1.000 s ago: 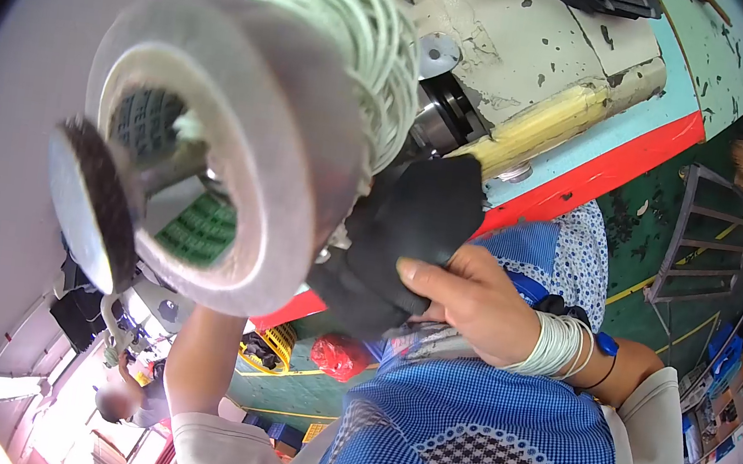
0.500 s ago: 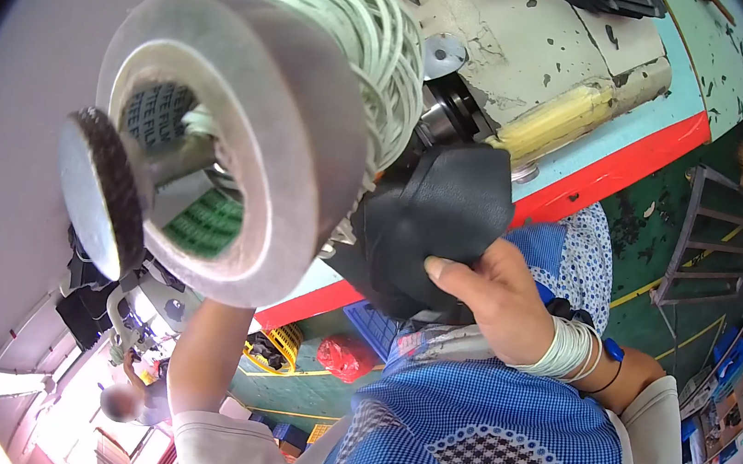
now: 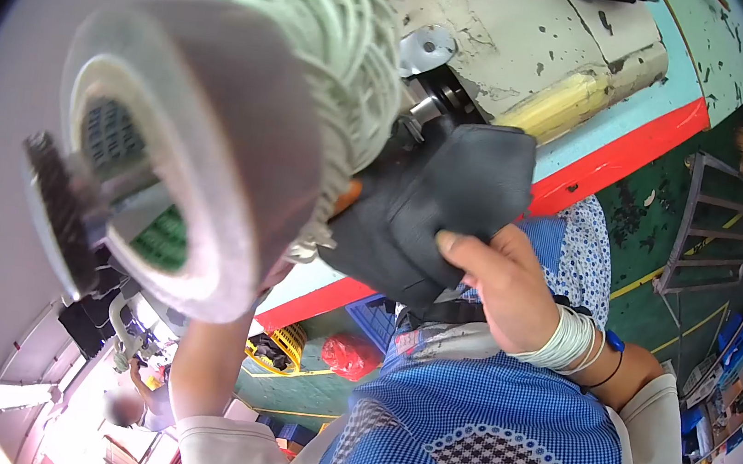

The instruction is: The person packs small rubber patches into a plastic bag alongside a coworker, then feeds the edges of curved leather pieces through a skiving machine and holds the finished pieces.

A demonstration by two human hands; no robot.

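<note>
My right hand [image 3: 512, 296] pinches a black leather-like piece [image 3: 480, 180], thumb on top and fingers underneath. The piece is folded or layered, and its far part lies by a dark metal machine part [image 3: 448, 98] at the table edge. Most of my left hand is hidden behind a large tape roll [image 3: 273, 127] close to the camera; only the forearm [image 3: 212, 356] shows clearly below it. What its fingers do cannot be seen. A small orange thing [image 3: 347, 197] shows at the leather's left edge.
A bundle of pale green cord [image 3: 331, 32] hangs behind the roll, near a knurled metal knob [image 3: 62, 217]. The worktable has a red edge [image 3: 621, 161] and a yellow taped strip [image 3: 573, 99]. On the floor are a yellow basket [image 3: 283, 347], a red bag [image 3: 351, 357] and a metal rack [image 3: 715, 228].
The tape roll and cord have shifted left in view. My right hand and the black piece have moved slightly right, and the piece looks more spread out.
</note>
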